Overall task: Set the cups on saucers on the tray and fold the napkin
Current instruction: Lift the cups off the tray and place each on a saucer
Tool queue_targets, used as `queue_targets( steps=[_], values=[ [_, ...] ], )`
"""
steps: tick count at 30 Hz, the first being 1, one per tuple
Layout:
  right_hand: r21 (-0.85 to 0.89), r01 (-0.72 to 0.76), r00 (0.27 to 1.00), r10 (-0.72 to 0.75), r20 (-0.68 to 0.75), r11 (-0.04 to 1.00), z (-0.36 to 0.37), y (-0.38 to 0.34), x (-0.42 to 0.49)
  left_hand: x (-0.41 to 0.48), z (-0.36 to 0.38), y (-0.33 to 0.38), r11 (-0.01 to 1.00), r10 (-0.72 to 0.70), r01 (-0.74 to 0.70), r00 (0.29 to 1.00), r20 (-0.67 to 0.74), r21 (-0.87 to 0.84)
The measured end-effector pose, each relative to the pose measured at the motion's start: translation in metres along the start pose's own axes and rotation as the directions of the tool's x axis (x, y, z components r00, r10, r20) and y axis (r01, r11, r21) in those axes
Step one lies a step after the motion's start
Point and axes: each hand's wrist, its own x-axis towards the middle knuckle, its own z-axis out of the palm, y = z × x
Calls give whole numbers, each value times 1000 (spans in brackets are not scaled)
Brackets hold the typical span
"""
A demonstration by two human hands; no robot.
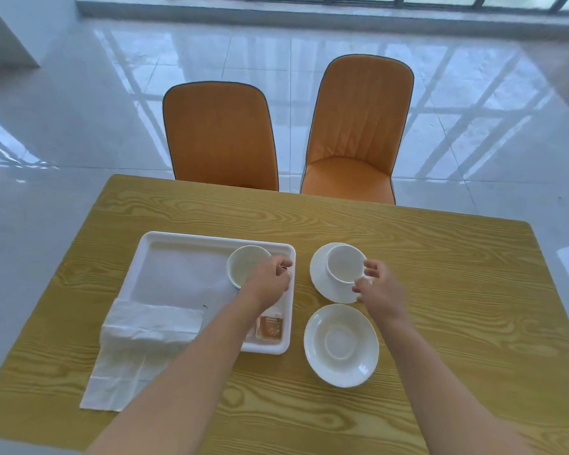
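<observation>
**Two cups, one hand at each**

On the wood-grain table [440, 290], furthest left, the white napkin [138, 343] lies unfolded. Its far edge is draped over the near left corner of the white tray [184, 239] and the rest hangs down onto the tabletop.

The left cup [245, 264] stands in the tray's far right corner, directly on the tray floor with no saucer under it. The left hand [270, 277] covers the cup's right side and grips it there with curled fingers. The handle is hidden. In the tray's near right corner lie small brownish sachets [270, 328], partly under the forearm.

Right of the tray, on the bare table, the near saucer [340, 344] is empty. Just beyond it, the far saucer [319, 277] carries the right cup [344, 267], upright. The right hand [380, 290] is curled at this cup's right side with the thumb against its wall. Whether it actually grips cannot be told.

Two orange chairs [220, 136] stand at the far edge.
</observation>
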Motion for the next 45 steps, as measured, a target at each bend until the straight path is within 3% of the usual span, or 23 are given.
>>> queue_targets(
  steps=[11, 17, 25, 29, 35, 40, 45],
  values=[
    [-162, 82, 965, -37, 261, 983, 83, -39, -17, -7, -80, -42, 992, 69, -52, 986, -149, 113],
    [-306, 131, 960, -44, 275, 943, 117, -51, 2, 10, -101, -60, 1000, 8, -3, 985, -170, 30],
    [-354, 18, 944, 100, 313, 935, 147, -51, 26, 33, -94, -74, 980, -139, 126, 988, -73, -153],
    [-382, 27, 948, 97, 302, 924, 152, -52, 33, 41, -85, -77, 946, -198, 191, 980, -3, -262],
    [-400, 65, 932, 88, 352, 914, 154, -52, 35, 50, -77, -85, 948, -205, 198, 979, -4, -249],
    [-373, 112, 922, 43, 385, 921, 156, -50, 34, 53, -77, -91, 919, -212, 207, 977, 21, -337],
    [-365, 124, 940, 8, 340, 923, 158, -53, 23, 49, -74, -81, 961, -123, 99, 989, -77, -260]
  ],
)
